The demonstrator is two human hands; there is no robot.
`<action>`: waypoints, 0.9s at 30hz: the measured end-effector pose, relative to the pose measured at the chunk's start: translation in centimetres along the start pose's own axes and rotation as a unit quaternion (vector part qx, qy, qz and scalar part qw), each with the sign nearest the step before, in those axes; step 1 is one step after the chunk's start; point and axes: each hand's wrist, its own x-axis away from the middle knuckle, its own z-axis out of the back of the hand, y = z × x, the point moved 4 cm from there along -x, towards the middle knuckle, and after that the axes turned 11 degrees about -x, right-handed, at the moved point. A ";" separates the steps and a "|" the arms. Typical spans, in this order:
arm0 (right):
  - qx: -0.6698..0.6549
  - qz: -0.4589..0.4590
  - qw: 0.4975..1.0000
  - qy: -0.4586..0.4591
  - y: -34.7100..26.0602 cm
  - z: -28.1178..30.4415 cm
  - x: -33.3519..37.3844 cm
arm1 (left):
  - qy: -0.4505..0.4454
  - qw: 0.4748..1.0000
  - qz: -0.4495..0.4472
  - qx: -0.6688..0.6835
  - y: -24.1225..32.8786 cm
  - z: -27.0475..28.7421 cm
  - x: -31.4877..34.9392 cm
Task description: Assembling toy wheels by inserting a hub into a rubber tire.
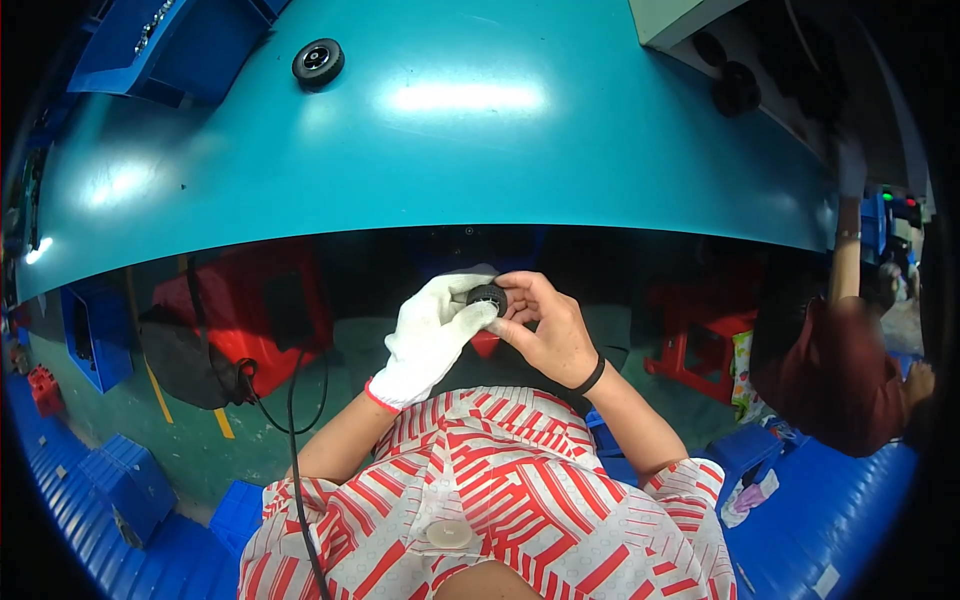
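Observation:
Between my two hands is a small black tyre (487, 299) with a ribbed tread, held just in front of the table's near edge. My left hand (428, 335), in a white glove with a red cuff, grips it from the left with thumb and fingers. My bare right hand (548, 328), a black band at its wrist, pinches it from the right. Part of the tyre is hidden behind the fingers. Farther off, a black wheel (318, 64) with a grey hub lies on the teal table (450, 165).
A blue bin (175, 50) with small metal parts stands at the far left. Red stools (245, 310) are under the table's edge. A black cable (293, 440) hangs along my left arm. At the right, a person in a dark red top (835, 375) reaches toward a machine.

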 end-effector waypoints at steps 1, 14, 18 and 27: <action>0.071 0.017 0.997 -0.036 -0.4 0.1 0.1 | 0.006 0.999 -0.001 -0.054 0.3 0.1 0.2; 0.012 0.023 1.000 0.011 0.9 -0.8 0.6 | 0.012 0.981 -0.062 -0.185 1.1 0.4 0.6; 0.030 0.010 0.999 0.018 0.4 -0.9 0.7 | -0.033 0.997 0.065 -0.029 0.8 0.9 -0.4; 0.111 0.079 0.989 -0.063 -1.3 0.0 -0.3 | -0.056 0.997 0.048 0.029 -0.5 0.5 0.1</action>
